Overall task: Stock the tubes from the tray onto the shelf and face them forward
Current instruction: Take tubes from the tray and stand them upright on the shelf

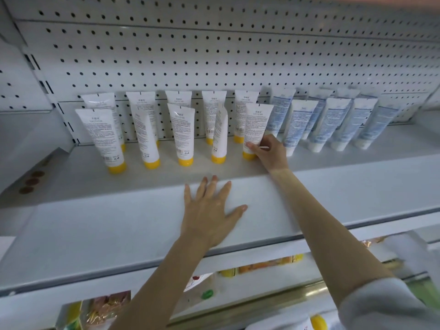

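Several white tubes with yellow caps stand cap-down on the white shelf (71,177), in two rows, their printed backs toward me. My right hand (269,152) grips the lower part of the rightmost front yellow-capped tube (257,126). One tube (220,136) just left of it stands turned edge-on. My left hand (210,210) lies flat with spread fingers on the shelf's front lip. To the right stand several white tubes with blue print (340,122), white caps down. No tray is in view.
A white pegboard back panel (214,55) rises behind the tubes. Three brown round marks (32,181) sit on the shelf's left end. Below the shelf, packaged goods (269,263) lie on a lower level.
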